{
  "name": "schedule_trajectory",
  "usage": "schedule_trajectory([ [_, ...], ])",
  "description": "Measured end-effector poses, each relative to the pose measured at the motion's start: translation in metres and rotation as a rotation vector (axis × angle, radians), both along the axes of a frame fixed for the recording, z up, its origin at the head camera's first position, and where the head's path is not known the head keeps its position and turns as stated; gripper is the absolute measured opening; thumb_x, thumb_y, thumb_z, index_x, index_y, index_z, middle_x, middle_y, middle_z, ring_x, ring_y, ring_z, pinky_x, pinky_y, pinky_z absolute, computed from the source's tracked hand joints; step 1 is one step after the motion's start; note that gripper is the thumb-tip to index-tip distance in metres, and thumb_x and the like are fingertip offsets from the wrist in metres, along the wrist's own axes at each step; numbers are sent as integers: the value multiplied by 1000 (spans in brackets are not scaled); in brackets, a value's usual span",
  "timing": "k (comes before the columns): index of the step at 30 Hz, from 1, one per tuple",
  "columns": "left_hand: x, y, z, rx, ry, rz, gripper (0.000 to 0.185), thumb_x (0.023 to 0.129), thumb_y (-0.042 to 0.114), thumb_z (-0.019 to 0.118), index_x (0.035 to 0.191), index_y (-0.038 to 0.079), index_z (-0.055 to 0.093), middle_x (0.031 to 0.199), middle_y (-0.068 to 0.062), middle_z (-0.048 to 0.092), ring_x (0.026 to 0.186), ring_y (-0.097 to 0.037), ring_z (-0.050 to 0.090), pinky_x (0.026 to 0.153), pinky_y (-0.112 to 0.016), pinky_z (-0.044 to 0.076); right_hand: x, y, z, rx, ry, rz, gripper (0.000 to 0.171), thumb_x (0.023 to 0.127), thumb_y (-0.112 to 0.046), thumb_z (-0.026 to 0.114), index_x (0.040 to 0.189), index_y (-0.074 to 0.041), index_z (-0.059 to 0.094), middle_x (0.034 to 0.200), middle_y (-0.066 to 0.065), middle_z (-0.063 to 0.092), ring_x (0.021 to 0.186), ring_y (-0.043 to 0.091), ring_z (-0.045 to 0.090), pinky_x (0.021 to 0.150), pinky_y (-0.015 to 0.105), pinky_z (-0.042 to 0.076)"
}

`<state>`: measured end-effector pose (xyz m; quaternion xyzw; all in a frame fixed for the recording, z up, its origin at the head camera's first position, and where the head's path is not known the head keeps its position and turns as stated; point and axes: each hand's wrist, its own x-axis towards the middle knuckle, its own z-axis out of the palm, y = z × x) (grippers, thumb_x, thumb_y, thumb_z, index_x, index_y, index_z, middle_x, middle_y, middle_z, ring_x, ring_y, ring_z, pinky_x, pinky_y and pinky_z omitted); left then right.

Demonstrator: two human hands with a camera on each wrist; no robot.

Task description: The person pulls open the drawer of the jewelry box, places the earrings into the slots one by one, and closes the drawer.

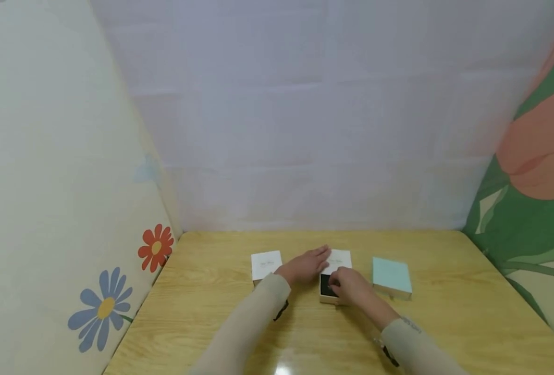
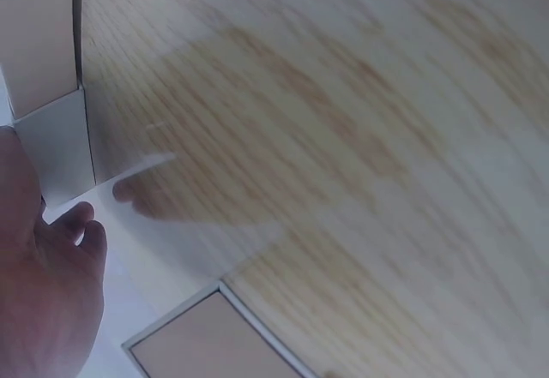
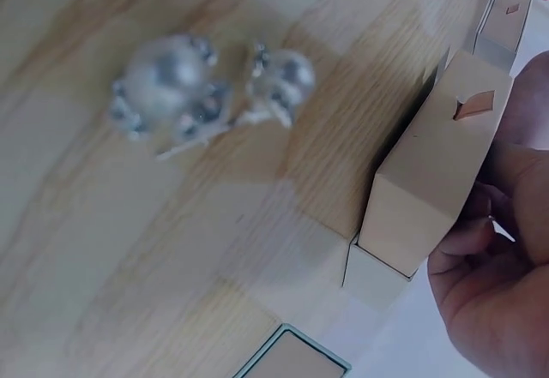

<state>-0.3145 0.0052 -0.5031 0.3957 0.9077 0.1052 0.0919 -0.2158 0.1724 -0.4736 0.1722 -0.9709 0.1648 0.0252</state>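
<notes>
A makeshift home recording corner is showing here: a light wooden tabletop [image 1: 445, 323] is sitting boxed in by hung fabric, a pale sheet printed with cartoon flowers [image 1: 103, 307], a plain white cloth backdrop [image 1: 314, 130], and a green tulip-patterned cloth [image 1: 534, 208].

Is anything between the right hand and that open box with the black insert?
Nothing visible. The right hand already rests on the open box, fingers at its black insert. The left hand lies flat on the white lid just behind it.
</notes>
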Motion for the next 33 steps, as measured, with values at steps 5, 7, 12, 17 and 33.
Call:
schedule_trajectory([
  [5,1,0,4,-27,33,21,58,112,43,17,164,20,11,171,3,6,156,-11,10,125,-30,20,-2,0,0,-37,0,-8,3,87,-7,79,87,-8,75,83,2,63,76,18,61,75,41,57],
  [7,1,0,5,-23,32,22,58,112,43,18,164,20,11,171,3,7,156,-11,10,125,-30,21,-3,0,1,-43,-17,-24,3,87,-8,78,88,-8,76,84,2,63,77,18,61,76,42,57],
  [12,0,0,4,-17,19,21,58,112,44,17,164,20,11,171,2,6,156,-11,9,124,-29,22,-3,0,0,-61,-58,-53,3,89,-9,77,91,-8,77,86,3,64,78,18,61,76,43,57],
  [17,0,0,3,-16,-3,30,58,112,45,17,164,21,10,171,3,5,156,-10,9,125,-31,23,-2,0,0,-73,-64,-55,3,89,-9,77,91,-7,76,86,4,64,77,19,61,75,42,57],
  [33,8,3,5,-17,-12,37,59,112,46,17,164,20,12,171,2,7,155,-12,14,124,-31,23,37,12,14,-558,-491,-226,34,100,-29,63,80,-4,73,63,-2,61,52,9,47,49,23,38],
])
